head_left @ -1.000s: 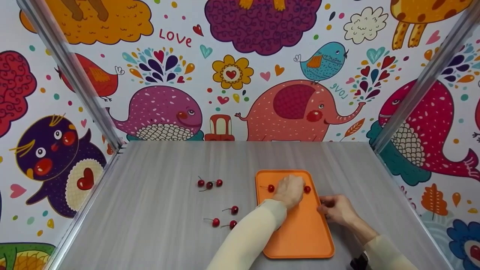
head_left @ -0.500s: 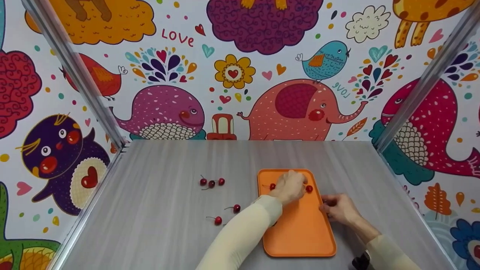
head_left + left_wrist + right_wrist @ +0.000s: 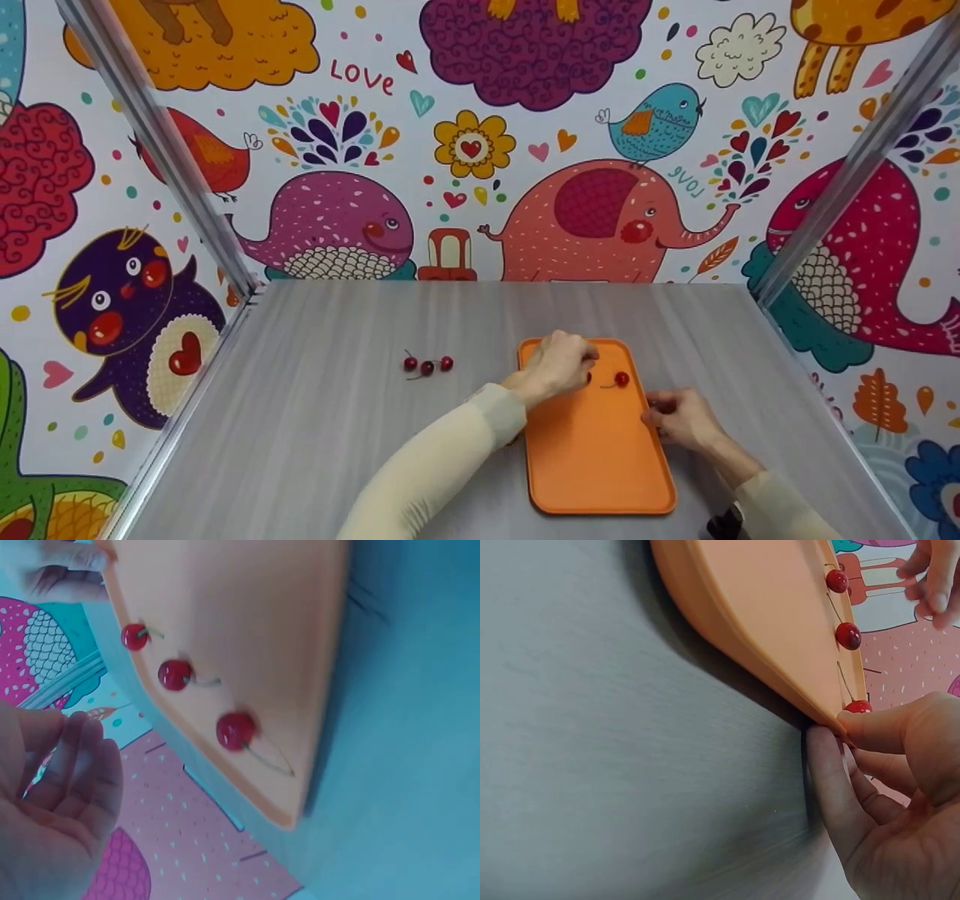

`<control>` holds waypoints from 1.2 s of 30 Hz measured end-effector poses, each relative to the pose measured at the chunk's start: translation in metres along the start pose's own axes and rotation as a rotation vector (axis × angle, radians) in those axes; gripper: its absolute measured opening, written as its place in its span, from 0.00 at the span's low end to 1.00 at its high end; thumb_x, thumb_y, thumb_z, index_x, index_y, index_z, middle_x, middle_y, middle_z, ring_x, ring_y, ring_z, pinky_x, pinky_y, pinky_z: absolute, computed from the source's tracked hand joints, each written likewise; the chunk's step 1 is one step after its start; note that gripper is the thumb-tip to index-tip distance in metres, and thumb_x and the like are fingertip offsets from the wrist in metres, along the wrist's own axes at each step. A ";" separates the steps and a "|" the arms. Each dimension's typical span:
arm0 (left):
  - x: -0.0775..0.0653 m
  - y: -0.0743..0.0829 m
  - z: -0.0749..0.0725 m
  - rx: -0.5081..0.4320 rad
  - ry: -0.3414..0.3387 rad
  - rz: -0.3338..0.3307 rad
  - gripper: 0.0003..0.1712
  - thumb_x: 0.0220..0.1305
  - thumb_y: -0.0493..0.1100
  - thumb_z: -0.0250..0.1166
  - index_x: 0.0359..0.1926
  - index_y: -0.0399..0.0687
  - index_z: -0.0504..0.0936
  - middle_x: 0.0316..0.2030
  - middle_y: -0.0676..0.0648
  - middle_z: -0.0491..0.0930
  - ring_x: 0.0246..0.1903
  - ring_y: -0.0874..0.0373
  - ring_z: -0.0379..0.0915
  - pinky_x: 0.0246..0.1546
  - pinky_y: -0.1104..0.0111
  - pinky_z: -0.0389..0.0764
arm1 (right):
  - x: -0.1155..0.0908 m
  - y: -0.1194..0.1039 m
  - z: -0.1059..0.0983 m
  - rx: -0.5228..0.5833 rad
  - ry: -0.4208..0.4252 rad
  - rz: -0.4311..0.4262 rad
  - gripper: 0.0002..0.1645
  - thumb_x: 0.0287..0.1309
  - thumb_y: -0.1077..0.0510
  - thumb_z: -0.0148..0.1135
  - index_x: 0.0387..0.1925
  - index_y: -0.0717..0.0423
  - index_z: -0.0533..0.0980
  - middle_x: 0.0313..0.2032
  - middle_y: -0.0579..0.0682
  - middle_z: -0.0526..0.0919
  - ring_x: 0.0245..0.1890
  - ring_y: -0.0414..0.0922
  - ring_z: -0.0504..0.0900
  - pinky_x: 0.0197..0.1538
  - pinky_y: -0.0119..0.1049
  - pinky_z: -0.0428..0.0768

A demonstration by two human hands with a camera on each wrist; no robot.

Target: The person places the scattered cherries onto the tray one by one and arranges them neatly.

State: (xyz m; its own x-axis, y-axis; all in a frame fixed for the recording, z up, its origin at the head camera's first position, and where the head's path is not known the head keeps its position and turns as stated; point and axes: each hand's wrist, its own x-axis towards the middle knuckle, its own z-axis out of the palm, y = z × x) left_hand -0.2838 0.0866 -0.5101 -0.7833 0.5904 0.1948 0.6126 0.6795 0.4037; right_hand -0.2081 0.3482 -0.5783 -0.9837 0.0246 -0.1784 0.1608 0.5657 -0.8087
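An orange tray (image 3: 600, 457) lies on the table, and my right hand (image 3: 686, 420) pinches its right rim between thumb and fingers. Three red cherries with stems sit in a row near the tray's far end: one near the right rim (image 3: 135, 637), one in the middle (image 3: 175, 675) and one at the left (image 3: 236, 730). Above that far end is my left hand (image 3: 559, 366), its fingers loosely bent and holding nothing. From the head it covers the left cherry and most of the middle one.
Three more cherries (image 3: 427, 367) lie close together on the grey table (image 3: 315, 420), left of the tray. My left sleeve (image 3: 442, 457) crosses the table's front half. Metal posts (image 3: 161, 150) and a printed wall (image 3: 465, 210) stand behind.
My left hand has lifted from between the cherries and moved left, uncovering part of the middle cherry. Its sleeve now hides the nearer cherries on the table. My right hand stays on the rim.
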 end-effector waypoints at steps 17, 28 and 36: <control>-0.057 -0.062 -0.051 -0.041 0.067 -0.013 0.13 0.79 0.38 0.68 0.57 0.44 0.94 0.52 0.44 0.96 0.51 0.51 0.94 0.55 0.58 0.93 | -0.003 0.002 0.001 -0.022 0.006 -0.063 0.25 0.74 0.64 0.71 0.66 0.75 0.81 0.42 0.62 0.93 0.41 0.53 0.96 0.39 0.43 0.94; -0.098 -0.095 -0.073 -0.123 0.067 -0.112 0.14 0.82 0.41 0.67 0.59 0.44 0.93 0.52 0.42 0.94 0.48 0.49 0.92 0.52 0.55 0.93 | -0.002 0.003 0.000 -0.027 -0.003 -0.070 0.24 0.74 0.64 0.71 0.65 0.75 0.82 0.42 0.62 0.93 0.39 0.51 0.95 0.37 0.41 0.94; -0.130 -0.123 -0.082 -0.108 0.132 -0.106 0.10 0.77 0.36 0.70 0.52 0.39 0.94 0.47 0.40 0.95 0.45 0.47 0.93 0.49 0.51 0.93 | -0.002 0.002 -0.001 -0.060 0.005 -0.062 0.24 0.74 0.64 0.72 0.65 0.74 0.83 0.44 0.62 0.93 0.39 0.50 0.94 0.37 0.41 0.94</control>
State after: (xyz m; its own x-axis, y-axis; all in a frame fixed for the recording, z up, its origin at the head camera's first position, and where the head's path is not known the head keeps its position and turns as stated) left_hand -0.2662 -0.1093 -0.5117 -0.8543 0.4510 0.2586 0.5165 0.6799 0.5205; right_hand -0.2056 0.3496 -0.5788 -0.9920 -0.0084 -0.1261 0.0944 0.6143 -0.7834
